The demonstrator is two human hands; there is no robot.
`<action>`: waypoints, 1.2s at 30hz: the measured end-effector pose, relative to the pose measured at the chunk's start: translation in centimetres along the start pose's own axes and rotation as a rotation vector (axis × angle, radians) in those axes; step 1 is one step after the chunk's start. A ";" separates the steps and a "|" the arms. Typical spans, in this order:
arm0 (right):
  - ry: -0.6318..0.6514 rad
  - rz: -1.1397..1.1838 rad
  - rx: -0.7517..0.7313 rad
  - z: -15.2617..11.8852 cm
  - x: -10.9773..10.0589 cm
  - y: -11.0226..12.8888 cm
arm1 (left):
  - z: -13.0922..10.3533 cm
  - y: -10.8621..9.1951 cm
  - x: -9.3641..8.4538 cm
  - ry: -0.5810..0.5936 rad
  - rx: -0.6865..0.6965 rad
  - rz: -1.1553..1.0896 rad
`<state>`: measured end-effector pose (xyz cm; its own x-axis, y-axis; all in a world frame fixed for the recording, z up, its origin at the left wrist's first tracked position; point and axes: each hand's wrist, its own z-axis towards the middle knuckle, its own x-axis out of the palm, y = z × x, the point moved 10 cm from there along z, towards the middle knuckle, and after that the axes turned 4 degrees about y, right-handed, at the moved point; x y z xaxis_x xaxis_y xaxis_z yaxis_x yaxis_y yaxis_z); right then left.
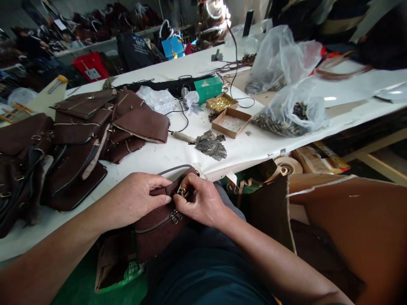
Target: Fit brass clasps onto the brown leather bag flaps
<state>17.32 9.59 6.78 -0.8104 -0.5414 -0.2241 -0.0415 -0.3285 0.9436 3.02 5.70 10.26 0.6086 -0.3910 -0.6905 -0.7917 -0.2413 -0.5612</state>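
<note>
A dark brown leather bag piece with a zipper rests against my lap at the table's front edge. My left hand grips its upper edge, thumb on the near face and fingers behind. On the other side, my right hand pinches a small gold-coloured metal clasp at the top of the piece. Two zipper pulls hang just below the right fingers. A thin dark cord or strap edge curves above the hands.
Brown leather bag parts are piled on the left of the white table. Ahead lie flat metal plates, a handled tool, small cardboard trays and clear bags of hardware. A large open carton stands at my right.
</note>
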 end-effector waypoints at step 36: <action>0.098 -0.535 -0.445 -0.3 -4.1 4.8 | -3.2 -3.3 0.6 -0.431 0.379 0.392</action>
<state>20.59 9.97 12.16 -0.6878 -0.2773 -0.6709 -0.1600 -0.8436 0.5127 5.88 3.38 13.18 0.3104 0.0208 -0.9504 -0.9321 0.2029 -0.3000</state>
